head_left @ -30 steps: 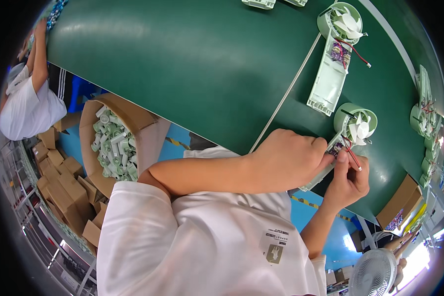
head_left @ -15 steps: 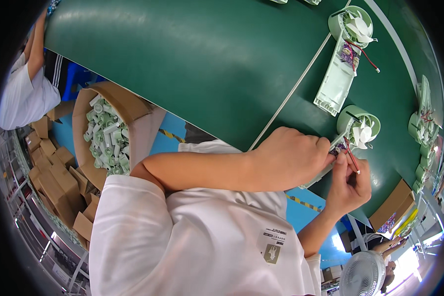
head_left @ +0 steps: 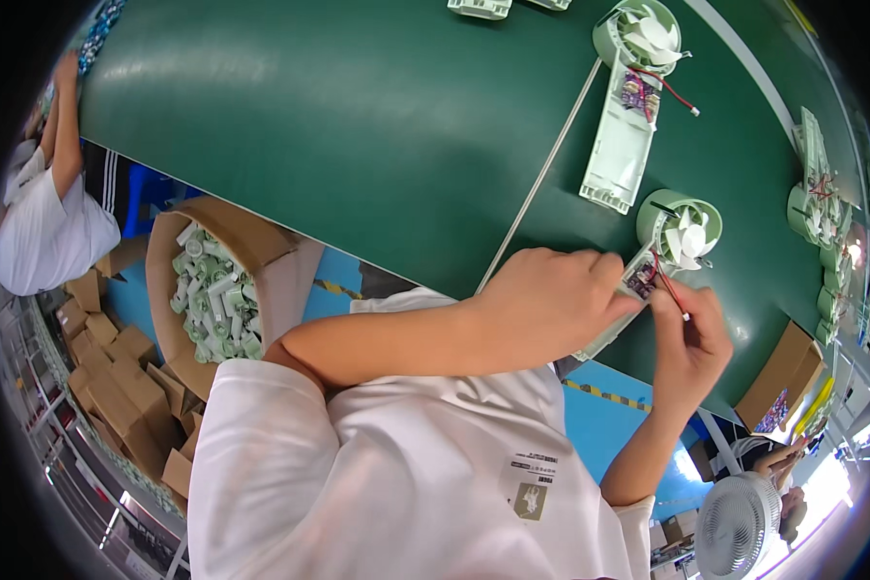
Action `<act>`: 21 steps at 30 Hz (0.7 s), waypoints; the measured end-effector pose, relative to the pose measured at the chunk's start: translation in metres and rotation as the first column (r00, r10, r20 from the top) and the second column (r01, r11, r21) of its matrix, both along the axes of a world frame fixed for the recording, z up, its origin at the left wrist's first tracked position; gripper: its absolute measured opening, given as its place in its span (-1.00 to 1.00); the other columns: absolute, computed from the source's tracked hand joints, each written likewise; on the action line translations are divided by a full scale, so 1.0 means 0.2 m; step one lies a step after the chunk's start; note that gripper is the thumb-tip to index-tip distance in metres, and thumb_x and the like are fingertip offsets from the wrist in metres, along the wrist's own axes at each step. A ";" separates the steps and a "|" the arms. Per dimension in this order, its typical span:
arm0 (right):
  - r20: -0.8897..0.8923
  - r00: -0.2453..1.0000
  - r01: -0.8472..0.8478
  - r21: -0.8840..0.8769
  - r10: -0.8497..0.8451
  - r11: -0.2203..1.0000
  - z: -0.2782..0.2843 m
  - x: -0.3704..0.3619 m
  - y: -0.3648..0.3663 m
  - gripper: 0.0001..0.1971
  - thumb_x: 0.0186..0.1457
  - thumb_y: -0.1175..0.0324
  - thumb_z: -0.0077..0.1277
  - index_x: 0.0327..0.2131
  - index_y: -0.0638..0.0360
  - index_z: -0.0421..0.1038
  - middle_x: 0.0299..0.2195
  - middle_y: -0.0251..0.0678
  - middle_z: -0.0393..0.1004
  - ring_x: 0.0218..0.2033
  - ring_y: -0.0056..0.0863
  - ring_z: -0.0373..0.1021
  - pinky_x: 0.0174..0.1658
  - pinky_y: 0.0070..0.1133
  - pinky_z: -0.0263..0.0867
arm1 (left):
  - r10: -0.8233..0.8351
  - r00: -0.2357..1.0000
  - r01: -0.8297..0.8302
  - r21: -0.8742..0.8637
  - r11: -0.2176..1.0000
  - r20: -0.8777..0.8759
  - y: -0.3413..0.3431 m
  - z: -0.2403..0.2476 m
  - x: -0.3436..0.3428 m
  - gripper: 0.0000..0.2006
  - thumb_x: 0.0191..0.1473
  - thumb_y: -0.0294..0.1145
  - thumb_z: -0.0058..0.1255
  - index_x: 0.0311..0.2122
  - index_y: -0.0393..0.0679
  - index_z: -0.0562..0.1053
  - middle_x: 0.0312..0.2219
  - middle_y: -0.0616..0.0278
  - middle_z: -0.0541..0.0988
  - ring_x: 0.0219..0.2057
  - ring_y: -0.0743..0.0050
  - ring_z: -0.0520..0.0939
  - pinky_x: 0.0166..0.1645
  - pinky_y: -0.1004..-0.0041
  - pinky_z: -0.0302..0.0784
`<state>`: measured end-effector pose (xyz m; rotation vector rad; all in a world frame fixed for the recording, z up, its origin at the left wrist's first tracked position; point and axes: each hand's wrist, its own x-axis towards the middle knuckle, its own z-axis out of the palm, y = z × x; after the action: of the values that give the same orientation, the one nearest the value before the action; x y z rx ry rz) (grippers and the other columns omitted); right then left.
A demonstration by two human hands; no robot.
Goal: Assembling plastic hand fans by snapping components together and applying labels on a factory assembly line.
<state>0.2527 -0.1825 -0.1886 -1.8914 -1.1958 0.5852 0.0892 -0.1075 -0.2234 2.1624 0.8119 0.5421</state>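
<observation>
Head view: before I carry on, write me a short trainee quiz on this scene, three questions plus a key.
1. True or false: the farther handheld-fan half-shell lies untouched on the green table.
2. What colour is the circuit board in the nearer handheld-fan half-shell? A white; B purple; C yellow.
3. Fill in: the red wire ends in a small white plug beside the person's ____ hand.

Key: 1 true; 2 B; 3 right.

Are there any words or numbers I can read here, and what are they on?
White shirt: small dark lettering above a square emblem; I won't copy printed words.
Circuit board: any marks are too small.
Fan casing: none readable.
Big cardboard box: none readable.
</observation>
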 end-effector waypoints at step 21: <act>-0.808 0.573 -0.176 -0.286 -0.139 0.942 0.04 0.12 -0.03 -0.80 0.19 0.33 0.01 -0.36 0.30 0.41 -0.62 -0.49 0.31 -0.72 -0.84 -0.03 -0.65 -0.77 -0.14 | 0.031 0.939 -0.058 0.068 0.996 0.343 -0.02 0.06 0.04 -0.81 -0.05 -0.43 0.22 -0.33 -0.19 0.46 -0.49 0.31 0.41 -0.59 0.47 0.48 -0.56 0.53 0.42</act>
<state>0.2770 -0.1876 -0.1803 -1.5105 -0.4831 1.5709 0.0966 -0.1115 -0.2123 2.0412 0.6563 0.9566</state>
